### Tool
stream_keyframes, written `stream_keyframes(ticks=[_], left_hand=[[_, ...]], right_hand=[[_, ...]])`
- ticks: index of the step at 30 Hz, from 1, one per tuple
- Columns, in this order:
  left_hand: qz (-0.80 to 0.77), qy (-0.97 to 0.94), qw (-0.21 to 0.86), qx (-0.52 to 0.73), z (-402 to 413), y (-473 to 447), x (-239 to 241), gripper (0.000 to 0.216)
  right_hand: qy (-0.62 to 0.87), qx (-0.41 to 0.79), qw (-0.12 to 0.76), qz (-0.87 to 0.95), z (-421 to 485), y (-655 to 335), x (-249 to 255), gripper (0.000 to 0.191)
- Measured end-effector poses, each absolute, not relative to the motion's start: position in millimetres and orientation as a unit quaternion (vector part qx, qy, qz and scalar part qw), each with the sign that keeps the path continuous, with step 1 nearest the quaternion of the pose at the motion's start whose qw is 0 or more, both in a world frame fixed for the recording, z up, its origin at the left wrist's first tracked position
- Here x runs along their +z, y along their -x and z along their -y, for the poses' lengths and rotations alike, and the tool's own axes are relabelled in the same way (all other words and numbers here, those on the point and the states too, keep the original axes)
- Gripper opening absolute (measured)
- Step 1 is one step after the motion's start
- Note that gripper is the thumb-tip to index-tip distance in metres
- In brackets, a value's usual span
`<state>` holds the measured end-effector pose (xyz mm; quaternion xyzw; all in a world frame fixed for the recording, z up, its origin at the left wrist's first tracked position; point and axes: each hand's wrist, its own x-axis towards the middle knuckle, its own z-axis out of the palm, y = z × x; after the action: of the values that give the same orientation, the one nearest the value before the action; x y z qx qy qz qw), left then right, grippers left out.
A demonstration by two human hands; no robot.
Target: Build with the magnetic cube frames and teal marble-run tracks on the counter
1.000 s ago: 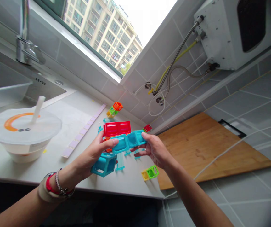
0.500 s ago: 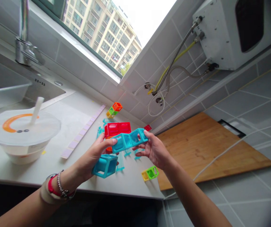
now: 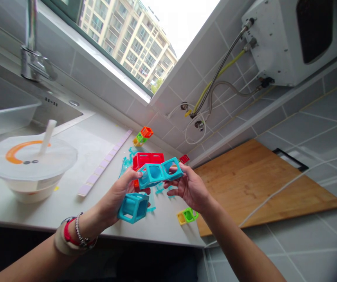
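Both hands hold a turquoise plastic piece made of two joined open cubes (image 3: 159,173) above the counter. My left hand (image 3: 118,196) pinches its left end with thumb and fingers. My right hand (image 3: 190,187) grips its right end. A third turquoise cube (image 3: 133,207) hangs below my left hand; whether it joins the pair I cannot tell. Behind them stands a red block (image 3: 147,159) on the counter, with loose turquoise flat pieces (image 3: 127,162) around it.
A yellow-green cube pair (image 3: 187,215) lies near the counter's front edge. A yellow-green-orange cube row (image 3: 142,136) sits by the wall. A lidded white bowl (image 3: 27,166), a tile strip (image 3: 103,164), a sink and tap (image 3: 33,58) are left. A wooden board (image 3: 259,184) is right.
The two-cube piece has been tilted so its open faces turn upward toward me, and it has risen slightly. Both hands kept their grip.
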<state>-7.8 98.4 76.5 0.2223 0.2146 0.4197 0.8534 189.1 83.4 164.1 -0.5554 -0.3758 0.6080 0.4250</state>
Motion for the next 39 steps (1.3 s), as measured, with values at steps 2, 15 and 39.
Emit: stream_keyframes(ticks=[2,15,39], left_hand=[[-0.211,-0.224,0.853,0.423,-98.1,7.3,74.8,0.041],[-0.211,-0.208,0.863,0.41,-101.7,7.8,71.0,0.03],[-0.258,-0.159,0.863,0.405,-108.0,12.0,75.7,0.031]], right_hand=[[0.561,0.602,0.426,0.376,-83.0,-188.8,162.9,0.031],[0.573,0.566,0.472,0.359,-81.9,-196.6,163.3,0.029],[0.828,0.068,0.299,0.469,-256.5,-413.0,120.5,0.032]])
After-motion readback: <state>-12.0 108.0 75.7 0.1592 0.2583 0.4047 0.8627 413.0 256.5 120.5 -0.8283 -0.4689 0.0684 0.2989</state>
